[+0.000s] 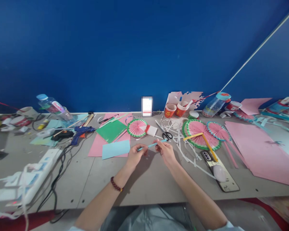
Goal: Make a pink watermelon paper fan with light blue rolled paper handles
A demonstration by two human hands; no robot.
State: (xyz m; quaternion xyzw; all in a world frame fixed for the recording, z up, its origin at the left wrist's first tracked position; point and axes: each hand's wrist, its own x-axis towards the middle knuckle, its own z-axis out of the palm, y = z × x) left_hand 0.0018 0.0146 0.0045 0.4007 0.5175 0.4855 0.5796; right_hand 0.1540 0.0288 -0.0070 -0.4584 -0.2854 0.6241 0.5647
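Note:
A narrow light-blue paper strip (152, 145), which may be folded or rolled, stretches between my two hands above the table. My left hand (137, 154) pinches its left end between thumb and fingers. Toward the other end, my right hand (165, 150) has its fingers closed on the strip. Black-handled scissors (167, 136) lie just beyond my right hand. Left of my left hand is a light-blue paper sheet (115, 149), overlapping a pink sheet (95, 149) that also bears a green sheet (111, 130). A pleated pink and green paper fan (137, 127) rests behind my hands.
On the left are a white power strip (42, 175), a blue glue gun (81, 133) and a plastic bottle (54, 107). To the right lie a watermelon-like paper fan (194, 128), a phone (228, 183), white paper scraps (182, 152) and pink sheets (262, 154). Red paper cups (170, 110) stand behind.

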